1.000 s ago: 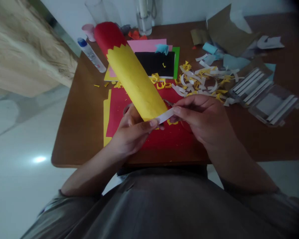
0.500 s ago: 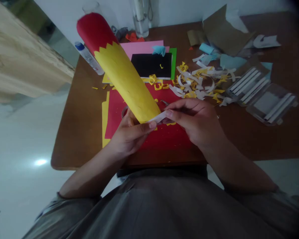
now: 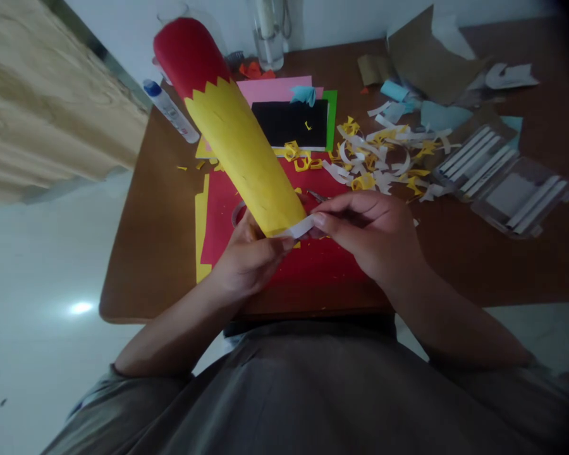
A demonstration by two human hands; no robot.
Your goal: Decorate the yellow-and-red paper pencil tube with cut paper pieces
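A long yellow paper tube (image 3: 241, 151) with a red jagged top end tilts up and away to the left. My left hand (image 3: 251, 256) is wrapped round its near end from below. A narrow white strip (image 3: 299, 227) lies along the tube's lower rim. My right hand (image 3: 367, 237) pinches the strip's right end between thumb and fingers, and my left thumb presses its other end. Both hands hover over a red paper sheet (image 3: 313, 265) on the brown table (image 3: 146, 234).
A heap of yellow and white paper scraps (image 3: 384, 158) lies right of the tube. Clear plastic boxes with white strips (image 3: 502, 183) sit at the right. A black card on pink and green sheets (image 3: 291, 120), a glue bottle (image 3: 171, 112), a glass (image 3: 268, 35) and torn cardboard (image 3: 427, 57) stand behind.
The tube's red end has swung upward and closer to the camera. My hands stayed on its near end, and the white strip now lies tighter against the rim.
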